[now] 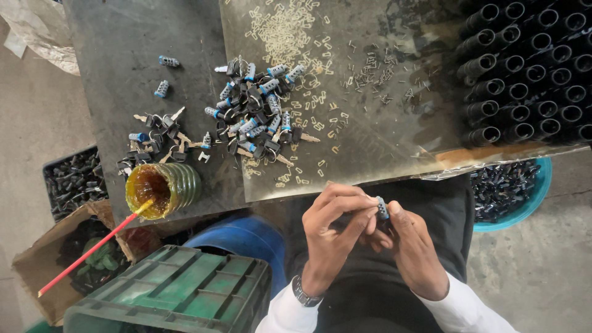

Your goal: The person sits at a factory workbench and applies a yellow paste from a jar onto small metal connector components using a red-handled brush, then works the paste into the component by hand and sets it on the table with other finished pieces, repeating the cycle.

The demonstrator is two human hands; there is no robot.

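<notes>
My left hand point(330, 231) and my right hand point(412, 246) meet over my lap, just below the workbench's front edge. Together they pinch a small metal lock cylinder point(383, 208) with a bluish end; fingertips of both hands touch it. A watch sits on my left wrist. On the bench ahead lies a pile of similar lock cylinders with black-headed keys point(256, 105), and a smaller heap of keys point(157, 139) to its left. Several tiny brass plates point(287, 28) and small pins point(376, 68) are scattered on a metal sheet point(382, 142).
A green jar of amber grease point(163, 188) with a red stick stands at the bench's front left. Black tubes point(530, 68) are stacked at the right. A blue basin of dark parts point(512, 191), a green crate point(179, 290), a blue drum and a cardboard box sit below.
</notes>
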